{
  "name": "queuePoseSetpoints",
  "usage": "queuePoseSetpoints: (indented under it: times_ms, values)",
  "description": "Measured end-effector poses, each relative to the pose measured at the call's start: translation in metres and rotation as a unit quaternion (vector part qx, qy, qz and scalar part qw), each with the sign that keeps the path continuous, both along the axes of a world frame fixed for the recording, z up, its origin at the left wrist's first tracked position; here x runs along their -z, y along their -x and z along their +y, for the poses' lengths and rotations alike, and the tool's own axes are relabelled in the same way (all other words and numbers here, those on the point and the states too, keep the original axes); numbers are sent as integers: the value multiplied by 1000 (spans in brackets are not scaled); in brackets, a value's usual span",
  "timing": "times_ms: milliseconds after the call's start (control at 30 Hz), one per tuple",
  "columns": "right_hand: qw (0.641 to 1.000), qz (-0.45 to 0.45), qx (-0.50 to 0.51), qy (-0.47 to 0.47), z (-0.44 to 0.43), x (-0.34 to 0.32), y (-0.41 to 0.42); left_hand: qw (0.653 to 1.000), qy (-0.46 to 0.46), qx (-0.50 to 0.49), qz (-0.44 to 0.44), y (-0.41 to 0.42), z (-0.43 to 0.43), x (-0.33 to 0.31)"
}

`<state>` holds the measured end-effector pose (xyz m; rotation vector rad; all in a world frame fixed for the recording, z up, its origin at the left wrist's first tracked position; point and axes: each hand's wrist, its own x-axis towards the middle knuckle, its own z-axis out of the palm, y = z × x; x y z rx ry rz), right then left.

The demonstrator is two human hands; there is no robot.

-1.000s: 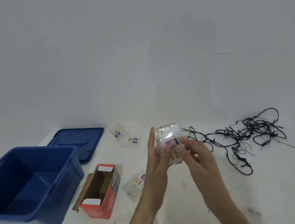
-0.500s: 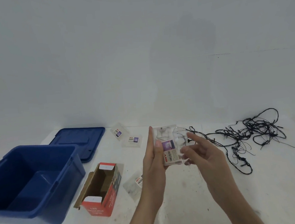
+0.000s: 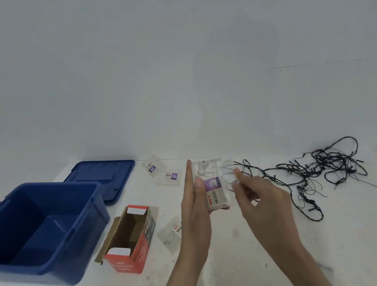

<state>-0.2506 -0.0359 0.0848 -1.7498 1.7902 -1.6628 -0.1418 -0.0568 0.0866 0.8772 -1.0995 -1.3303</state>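
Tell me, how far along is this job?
Done: the box lies open and looks empty, the lights sprawl on the table, and the bin stands open, its lid behind it. In hand: the left hand pinches a packet, the right hand at its clear edge. Left, I'd guess: three more packets on the table, and nothing is in the bin yet.

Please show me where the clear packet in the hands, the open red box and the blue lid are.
clear packet (image 3: pixel 215 191): head view, on its printed label.
red box (image 3: pixel 126 265): head view, on its red end face.
blue lid (image 3: pixel 99 174): head view, on its flat top.
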Motion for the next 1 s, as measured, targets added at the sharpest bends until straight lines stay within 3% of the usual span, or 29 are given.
queuePoseSetpoints:
  times_ms: [67, 133, 367, 433, 567, 800, 1000]
  values:
    - [992, -113, -46, -38, 1, -5, 2, 999, -22, 9, 40, -2, -2, -1]
    - [981, -163, -95, -49, 1, -8, 6, 996, -46, 22, 74, -4, -3, -3]
    - [951, -41, -282, -116, 8, -17, 26, 986, -81, 74, 123, -12, -6, -3]
    - [960, -7, -263, -96, 7, -17, 26, 985, -87, 88, 123, -13, -7, -3]
    - [979, -22, -200, -38, 1, -14, 22, 988, -70, 106, 88, -10, -6, -6]
    - [994, -35, -103, -11, -4, -8, 13, 997, -40, 45, 52, -2, -5, -9]
    - [995, -32, -89, 6, -2, -9, 12, 1000, 4, 10, 15, 2, -3, -11]
